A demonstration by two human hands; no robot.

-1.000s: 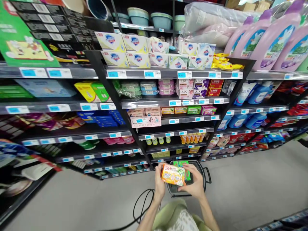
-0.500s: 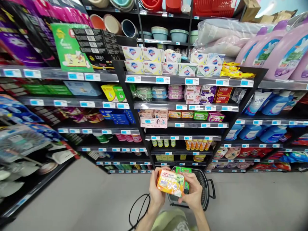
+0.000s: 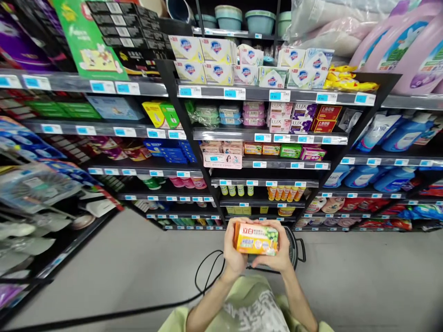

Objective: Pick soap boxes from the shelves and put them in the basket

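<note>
An orange and green soap pack is held level in front of me by both hands. My left hand grips its left end, fingers curled round it. My right hand grips its right end the same way. Just behind the hands, on the floor, stands a dark shopping basket, mostly hidden by them.
Shelves of boxed soap, smaller soap packs and bottles stand straight ahead. Blue detergent bottles and pink jugs fill the right. A black cable loops on the grey floor. More shelving runs along the left.
The soap pack was turned from tilted to level, its front facing me, and raised slightly. The green pack seen behind it earlier no longer shows. The view shifted left, then down.
</note>
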